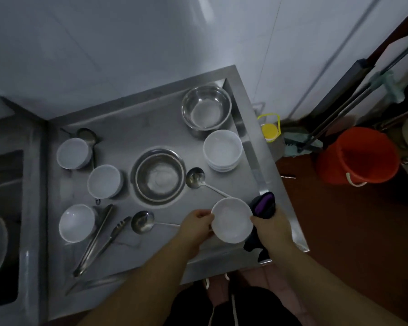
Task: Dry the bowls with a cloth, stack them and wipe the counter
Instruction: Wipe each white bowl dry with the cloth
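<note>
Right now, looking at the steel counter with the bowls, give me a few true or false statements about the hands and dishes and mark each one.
1. The left hand holds the white round bowl by its rim. True.
2. The right hand grips a yellow sponge. False: it grips a dark cloth with purple.
3. A stack of white bowls stands near the counter's right edge. True.
4. The long metal tongs lie inside a steel bowl. False: they lie on the steel counter.
5. The red bucket sits on the counter. False: it stands on the floor.

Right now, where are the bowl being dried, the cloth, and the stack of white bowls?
held bowl [231, 222]: head view, middle of its inside.
cloth [264, 205]: head view, purple fold above the right hand.
stacked bowls [222, 148]: head view, inside of the top bowl.
</note>
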A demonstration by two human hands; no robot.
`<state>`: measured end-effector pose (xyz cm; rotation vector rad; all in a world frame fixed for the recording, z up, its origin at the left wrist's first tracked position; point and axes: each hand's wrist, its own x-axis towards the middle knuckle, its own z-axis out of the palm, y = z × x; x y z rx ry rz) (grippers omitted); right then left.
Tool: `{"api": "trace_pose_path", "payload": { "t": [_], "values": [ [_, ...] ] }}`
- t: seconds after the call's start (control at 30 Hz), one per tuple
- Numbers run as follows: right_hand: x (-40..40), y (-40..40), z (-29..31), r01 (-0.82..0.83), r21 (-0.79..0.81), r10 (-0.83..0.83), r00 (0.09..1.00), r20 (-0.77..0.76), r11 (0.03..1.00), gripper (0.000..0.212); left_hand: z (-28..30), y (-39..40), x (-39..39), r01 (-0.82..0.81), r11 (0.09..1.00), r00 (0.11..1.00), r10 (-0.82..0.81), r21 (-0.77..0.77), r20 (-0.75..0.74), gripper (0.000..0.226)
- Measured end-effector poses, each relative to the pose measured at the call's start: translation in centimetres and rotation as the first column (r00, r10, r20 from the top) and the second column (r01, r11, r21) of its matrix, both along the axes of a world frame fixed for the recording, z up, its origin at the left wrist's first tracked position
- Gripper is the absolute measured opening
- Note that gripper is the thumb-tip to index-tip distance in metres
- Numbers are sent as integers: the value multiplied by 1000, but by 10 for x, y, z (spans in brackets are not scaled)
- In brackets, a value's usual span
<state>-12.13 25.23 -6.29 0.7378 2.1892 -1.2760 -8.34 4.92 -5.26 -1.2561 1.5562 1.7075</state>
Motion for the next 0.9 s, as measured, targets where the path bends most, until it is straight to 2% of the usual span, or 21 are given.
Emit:
{"api": "trace_pose_path", "payload": {
  "t": [0.2,0.4,0.67,0.9],
  "values": [
    [-3,-12,-20,-57,168,60,998,-11,984,36,-33,1,-9,36,998,998,-33,-55,51,19],
    [-6,-19,-32,-126,208,136,990,-34,970,28,-46,-5,-16,59,990,997,-51,-125,65,28],
    [-8,-23,-35,-167,212,180,983,-41,963,32,-51,-4,-17,91,979,994,-77,-181,83,35],
    [-6,-17,-25,-197,242,213,976,-44,950,33,-45,-1,-16,150,971,986,-133,-184,101,18]
  ]
}}
